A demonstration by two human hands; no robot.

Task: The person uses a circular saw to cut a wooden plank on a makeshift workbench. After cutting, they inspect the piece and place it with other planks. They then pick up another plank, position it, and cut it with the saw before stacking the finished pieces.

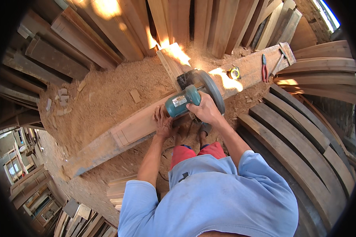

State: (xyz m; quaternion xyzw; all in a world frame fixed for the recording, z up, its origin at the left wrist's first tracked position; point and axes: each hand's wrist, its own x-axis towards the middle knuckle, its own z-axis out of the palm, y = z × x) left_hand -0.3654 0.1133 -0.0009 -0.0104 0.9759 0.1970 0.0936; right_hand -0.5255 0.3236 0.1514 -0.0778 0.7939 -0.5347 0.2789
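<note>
Right hand [205, 110]: I see it clamped on the teal circular saw [190, 96].
Left hand [162, 123]: flat, fingers spread, pressing the long beam [146, 122] beside the saw.
Progress: I judge the cut partway; sawdust heaped behind the beam.

One label [179, 101] only: small, pale silver-grey, roughly rectangular, stuck on the teal motor housing of the saw [194, 94]. Sits just left of the right hand [205, 110], which grips the saw, and just above and to the right of the left hand [163, 123], which lies flat on the beam [138, 125]. Curves with the round housing, slightly tilted, upper edge catching the light. Print too small and blurred to make out. No packages, signs or screens anywhere about the hands, neither on the sawdust beyond them nor among the planks stacked to either side.
</note>
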